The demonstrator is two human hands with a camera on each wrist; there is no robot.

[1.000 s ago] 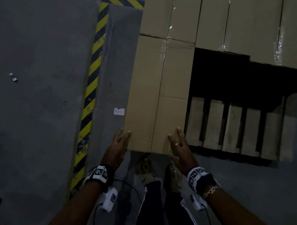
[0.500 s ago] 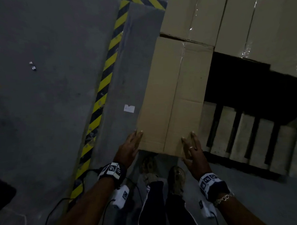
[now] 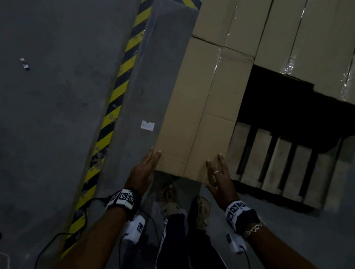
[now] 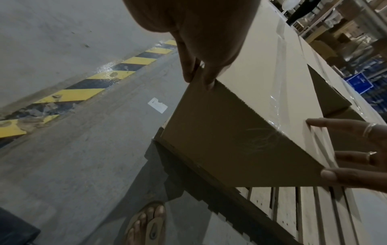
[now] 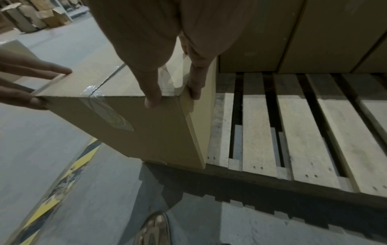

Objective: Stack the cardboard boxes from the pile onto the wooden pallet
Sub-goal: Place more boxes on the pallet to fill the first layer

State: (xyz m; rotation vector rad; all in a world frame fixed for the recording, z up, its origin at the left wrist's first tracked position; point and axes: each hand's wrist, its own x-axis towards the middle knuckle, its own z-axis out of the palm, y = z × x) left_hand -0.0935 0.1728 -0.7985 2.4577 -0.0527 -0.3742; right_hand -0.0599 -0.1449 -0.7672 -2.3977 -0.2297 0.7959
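Note:
A long cardboard box lies along the left edge of the wooden pallet, its far end against a taped box of the stack. My left hand sits at its near left corner with straight fingers along the side. In the left wrist view the left hand straddles that corner. My right hand presses the near right corner. In the right wrist view the right hand has its thumb on the end face of the box and its fingers on the right side.
Taped boxes stand stacked across the back of the pallet. Bare slats show to the right of the box. A yellow-black floor stripe runs on the left, with a white label beside it. My sandalled feet stand just below the box's near end.
The view has swung and tilted to the right. My right hand has shifted from the box's top to its right corner. The left hand stays at the left corner.

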